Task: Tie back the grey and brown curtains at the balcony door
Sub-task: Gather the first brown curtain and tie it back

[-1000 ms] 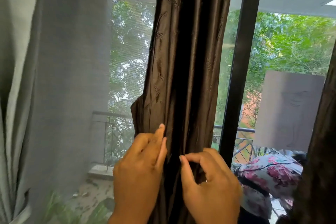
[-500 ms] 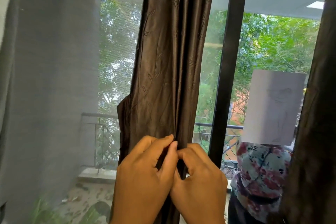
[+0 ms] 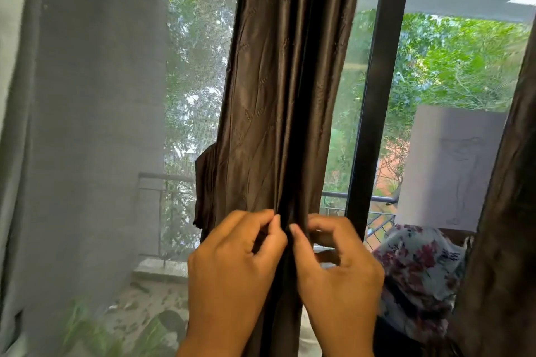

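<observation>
A shiny brown curtain hangs gathered in a narrow column down the middle of the view. My left hand pinches its folds from the left at about waist height. My right hand pinches the same folds from the right, thumb tip close to the left thumb. A grey curtain hangs along the far left edge. Another brown curtain panel fills the right edge. Any tie or band is hidden behind the fabric and my fingers.
A black door frame post stands just right of the gathered curtain. A mesh screen covers the left opening, with a balcony railing and trees beyond. A person in a floral headscarf is at the lower right.
My hands came together on the brown curtain's folds, then spread slightly apart while still pinching them. The view shifted a little, showing more of the right-hand brown panel.
</observation>
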